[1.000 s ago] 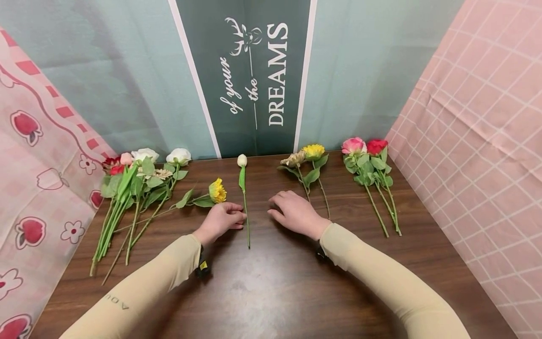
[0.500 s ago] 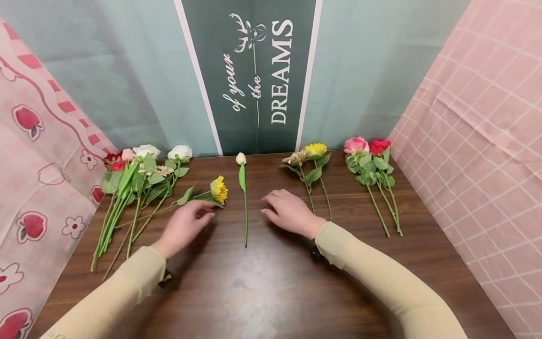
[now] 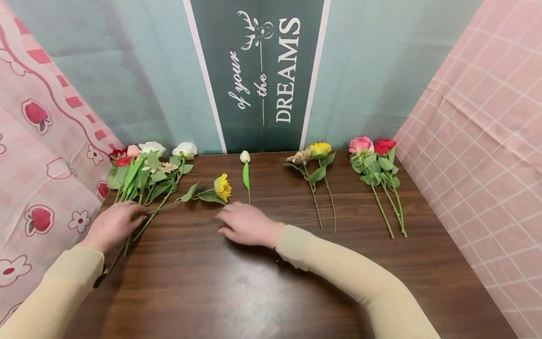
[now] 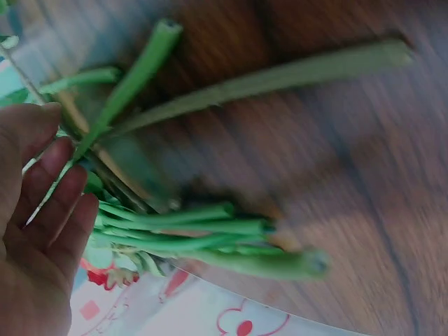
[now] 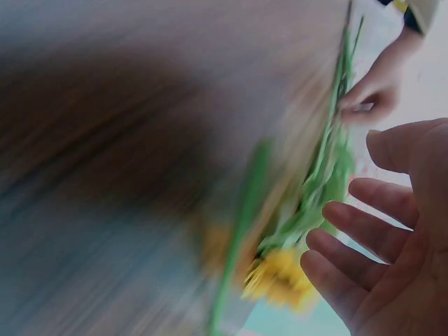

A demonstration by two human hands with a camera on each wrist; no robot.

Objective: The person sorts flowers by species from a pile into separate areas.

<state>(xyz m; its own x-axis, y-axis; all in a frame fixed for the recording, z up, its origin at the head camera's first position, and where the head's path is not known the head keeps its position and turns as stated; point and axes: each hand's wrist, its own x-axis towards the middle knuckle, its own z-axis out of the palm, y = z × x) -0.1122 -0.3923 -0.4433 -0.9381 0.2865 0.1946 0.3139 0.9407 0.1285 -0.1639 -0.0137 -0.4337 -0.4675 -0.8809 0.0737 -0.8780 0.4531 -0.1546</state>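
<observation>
Resting palm down on the stems of the flower bunch [image 3: 139, 183], the left hand [image 3: 113, 225] has relaxed fingers; whether they grip a stem cannot be told. The right hand [image 3: 245, 224] lies flat, fingers loosely spread, just right of the bunch's yellow sunflower [image 3: 222, 187], covering the white tulip [image 3: 245, 165] stem's lower end.

the left hand [image 3: 113, 225] has moved away from the white tulip [image 3: 245, 172] to the stems of the flower bunch [image 3: 139, 181]. the right hand [image 3: 245, 225] has slid left, now covering the tulip's stem.
</observation>
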